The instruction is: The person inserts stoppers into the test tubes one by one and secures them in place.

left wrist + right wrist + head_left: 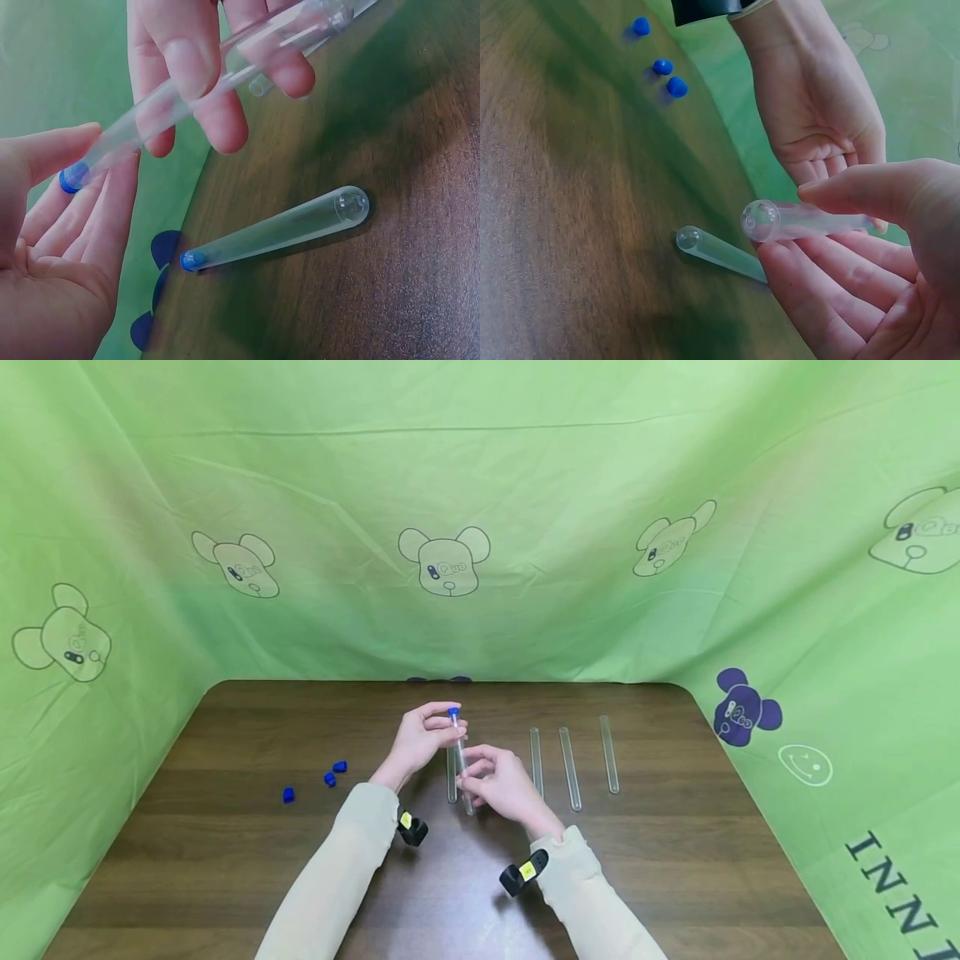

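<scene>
A clear test tube (pixel 461 758) with a blue cap (pixel 453 712) is held tilted above the table between both hands. My left hand (pixel 420 742) pinches its capped end with thumb and fingers. Nearer its rounded bottom, my right hand (pixel 504 783) grips the tube between thumb and fingers. Just beneath lies another test tube (pixel 281 231) with a blue cap (pixel 193 260) in its end. In the right wrist view, the rounded bottom (pixel 761 220) of the held tube points toward the camera.
Three clear tubes without caps, a left one (pixel 536 756), a middle one (pixel 570 768) and a right one (pixel 609 756), lie right of my hands. Three loose blue caps (pixel 330 779) sit on the left of the wooden table (pixel 225 860). A green cloth (pixel 450 468) hangs around it.
</scene>
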